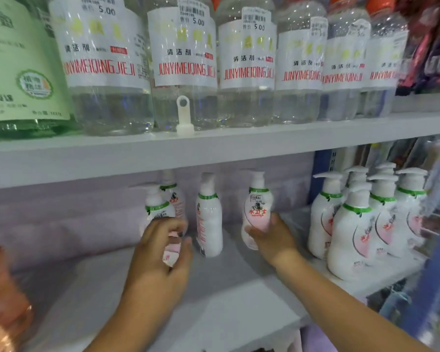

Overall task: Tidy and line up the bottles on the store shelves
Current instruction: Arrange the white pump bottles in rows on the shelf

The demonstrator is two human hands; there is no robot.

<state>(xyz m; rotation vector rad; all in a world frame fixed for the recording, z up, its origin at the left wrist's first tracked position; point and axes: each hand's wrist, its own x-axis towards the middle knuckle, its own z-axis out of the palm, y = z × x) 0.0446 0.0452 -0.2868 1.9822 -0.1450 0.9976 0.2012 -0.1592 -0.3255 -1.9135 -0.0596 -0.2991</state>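
On the lower shelf (229,311) stand white pump bottles with green neck bands and pink labels. My left hand (160,252) wraps around the front left pump bottle (156,207), with another pump bottle (174,196) right behind it. A third pump bottle (208,219) stands free between my hands, its label turned sideways. My right hand (272,237) grips the lower part of a fourth pump bottle (258,207), label facing me. To the right, a group of several of the same bottles (358,224) stands packed together.
The upper shelf (214,148) holds a row of clear cleaner bottles (186,59) with white labels and a green bottle (21,67) at far left. A small white cap piece (184,118) stands at its edge. An orange object (3,295) sits at lower left. A blue upright (323,163) divides the lower shelf.
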